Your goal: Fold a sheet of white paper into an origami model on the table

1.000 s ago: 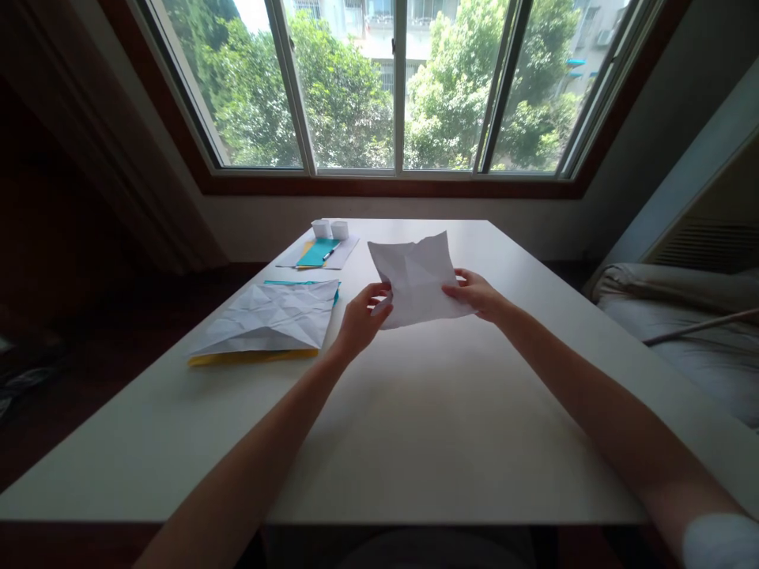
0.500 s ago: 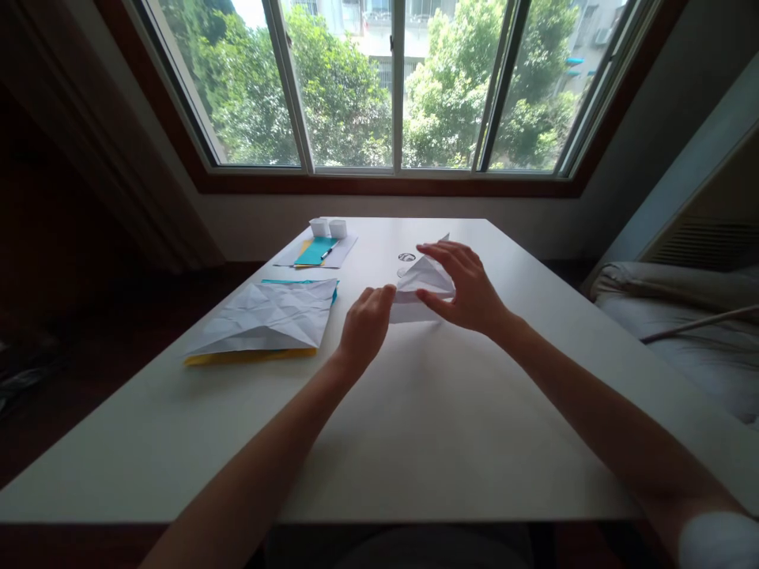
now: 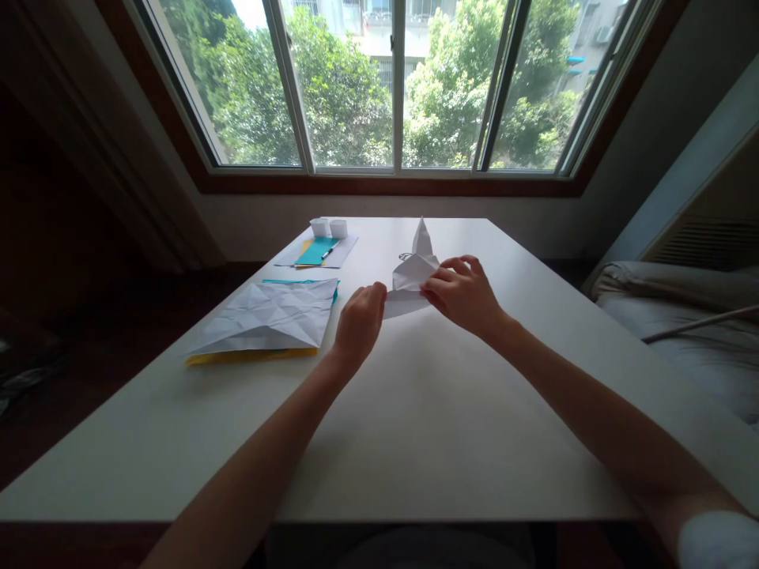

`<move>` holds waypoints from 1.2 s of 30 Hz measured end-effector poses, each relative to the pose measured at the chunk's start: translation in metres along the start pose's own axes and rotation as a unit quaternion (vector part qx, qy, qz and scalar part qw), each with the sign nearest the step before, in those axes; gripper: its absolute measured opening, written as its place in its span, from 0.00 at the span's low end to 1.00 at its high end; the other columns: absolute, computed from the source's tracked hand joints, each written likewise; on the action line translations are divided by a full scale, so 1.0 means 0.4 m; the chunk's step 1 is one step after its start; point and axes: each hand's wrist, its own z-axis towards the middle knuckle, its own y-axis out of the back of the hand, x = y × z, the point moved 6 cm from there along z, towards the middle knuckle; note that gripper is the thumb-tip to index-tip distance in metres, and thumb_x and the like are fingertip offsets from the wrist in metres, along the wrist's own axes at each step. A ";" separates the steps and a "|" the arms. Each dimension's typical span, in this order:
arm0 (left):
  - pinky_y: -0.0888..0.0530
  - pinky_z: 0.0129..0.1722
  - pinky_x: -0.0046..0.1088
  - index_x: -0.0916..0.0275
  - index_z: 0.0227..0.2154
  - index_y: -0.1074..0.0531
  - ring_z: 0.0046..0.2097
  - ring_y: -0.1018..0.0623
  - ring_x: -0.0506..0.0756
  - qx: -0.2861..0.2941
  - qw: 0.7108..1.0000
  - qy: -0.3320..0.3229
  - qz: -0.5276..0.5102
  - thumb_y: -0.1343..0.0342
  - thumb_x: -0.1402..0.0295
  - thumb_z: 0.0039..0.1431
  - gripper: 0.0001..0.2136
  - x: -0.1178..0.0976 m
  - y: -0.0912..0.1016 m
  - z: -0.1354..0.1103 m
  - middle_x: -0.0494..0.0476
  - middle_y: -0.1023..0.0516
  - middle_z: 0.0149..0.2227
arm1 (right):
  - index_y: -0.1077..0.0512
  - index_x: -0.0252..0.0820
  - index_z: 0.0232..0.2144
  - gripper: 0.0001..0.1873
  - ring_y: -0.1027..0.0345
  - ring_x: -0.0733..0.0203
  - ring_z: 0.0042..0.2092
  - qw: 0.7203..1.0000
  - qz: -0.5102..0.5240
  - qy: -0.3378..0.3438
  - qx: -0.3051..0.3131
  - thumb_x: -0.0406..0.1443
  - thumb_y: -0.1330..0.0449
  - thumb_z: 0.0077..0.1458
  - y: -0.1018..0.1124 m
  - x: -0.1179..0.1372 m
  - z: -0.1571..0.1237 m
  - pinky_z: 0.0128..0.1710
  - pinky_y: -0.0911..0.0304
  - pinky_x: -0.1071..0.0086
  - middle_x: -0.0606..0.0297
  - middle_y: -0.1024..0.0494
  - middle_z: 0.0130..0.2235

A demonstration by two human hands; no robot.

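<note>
A folded white paper is held up above the table, with a tall pointed flap rising at its far side and a flat band along its near edge. My left hand pinches the left end of that band between thumb and curled fingers. At the other end, my right hand has its thumb and fingertips closed on the paper's right side. Behind the paper, a small dark round mark on the table is partly hidden.
Left on the white table lies a creased white sheet over yellow and teal paper. Farther back, a pen rests on a teal sheet near two small white paper boxes. A window stands beyond.
My right hand has closed from a spread grasp to a pinch on the paper's right side. The pointed flap now stands upright and more visible. My left hand has shifted slightly left.
</note>
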 end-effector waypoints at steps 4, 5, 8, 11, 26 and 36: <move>0.37 0.30 0.27 0.63 0.28 0.37 0.29 0.31 0.53 -0.025 0.998 0.012 -0.059 0.54 0.76 0.57 0.05 0.015 0.003 0.003 0.54 0.31 0.26 | 0.26 0.43 0.30 0.12 0.38 0.55 0.42 1.000 0.010 -0.020 -0.021 0.37 0.48 0.59 0.001 -0.026 -0.001 0.46 0.54 0.59 0.63 0.23 0.34; 0.36 0.30 0.26 0.63 0.29 0.37 0.30 0.31 0.53 -0.030 0.997 0.018 -0.074 0.53 0.76 0.57 0.04 0.019 0.003 0.003 0.54 0.31 0.26 | 0.26 0.43 0.30 0.11 0.38 0.55 0.41 0.999 0.018 -0.026 -0.027 0.38 0.47 0.59 0.001 -0.034 -0.001 0.46 0.53 0.60 0.64 0.23 0.34; 0.33 0.32 0.25 0.62 0.31 0.34 0.31 0.28 0.52 -0.040 0.987 0.057 -0.144 0.50 0.74 0.55 0.02 0.034 0.002 0.007 0.53 0.28 0.28 | 0.25 0.44 0.31 0.10 0.38 0.56 0.41 0.997 0.057 -0.044 -0.040 0.40 0.45 0.58 -0.003 -0.059 -0.003 0.44 0.52 0.62 0.65 0.23 0.34; 0.30 0.35 0.25 0.61 0.33 0.29 0.33 0.25 0.52 -0.020 0.965 0.114 -0.235 0.47 0.72 0.53 0.05 0.051 -0.008 0.010 0.52 0.25 0.30 | 0.25 0.45 0.30 0.09 0.37 0.58 0.41 0.991 0.114 -0.059 -0.044 0.41 0.43 0.56 -0.013 -0.085 -0.005 0.43 0.50 0.64 0.66 0.23 0.33; 0.34 0.28 0.25 0.64 0.26 0.27 0.26 0.29 0.51 0.053 0.965 0.150 -0.208 0.48 0.62 0.54 0.11 0.034 -0.021 0.008 0.52 0.26 0.23 | 0.28 0.45 0.39 0.12 0.38 0.56 0.46 0.992 0.103 -0.017 -0.075 0.42 0.48 0.59 0.024 -0.027 0.001 0.49 0.50 0.61 0.63 0.26 0.42; 0.35 0.22 0.23 0.66 0.30 0.30 0.25 0.30 0.51 0.096 0.853 0.253 -0.446 0.45 0.54 0.48 0.17 0.103 -0.106 -0.019 0.54 0.27 0.25 | 0.45 0.44 0.57 0.30 0.45 0.48 0.54 0.986 0.120 -0.095 -0.066 0.45 0.44 0.53 0.015 -0.100 -0.007 0.50 0.44 0.56 0.54 0.39 0.55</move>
